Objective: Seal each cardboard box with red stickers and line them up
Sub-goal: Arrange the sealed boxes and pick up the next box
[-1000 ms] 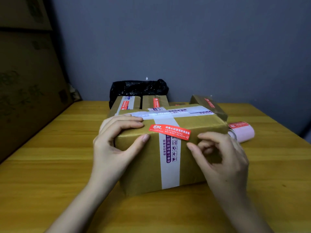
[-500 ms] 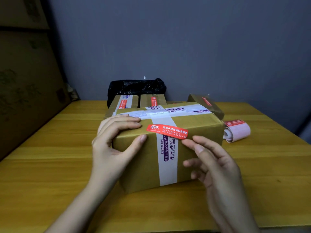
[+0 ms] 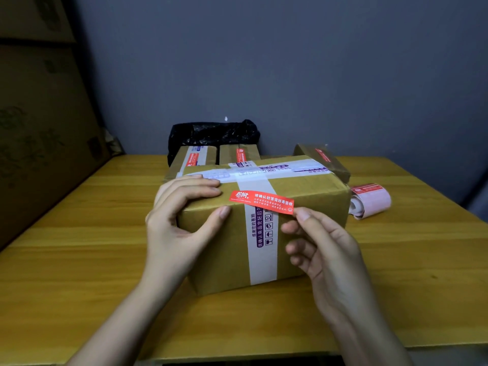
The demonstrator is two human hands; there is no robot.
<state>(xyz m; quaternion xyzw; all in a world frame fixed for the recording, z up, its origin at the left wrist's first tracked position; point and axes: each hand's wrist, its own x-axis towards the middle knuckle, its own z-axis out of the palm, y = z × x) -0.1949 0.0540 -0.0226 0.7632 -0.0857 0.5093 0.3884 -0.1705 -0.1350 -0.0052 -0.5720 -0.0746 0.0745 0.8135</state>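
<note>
The left hand (image 3: 182,223) clamps with fingers over the top and thumb in front, while the right hand (image 3: 320,249) reaches up, fingers loosely bent.

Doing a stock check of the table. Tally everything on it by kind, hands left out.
Cardboard boxes: 4 (front, back left, back middle, tilted right)
Sticker roll: 1
Black bag: 1
Total: 6
</note>
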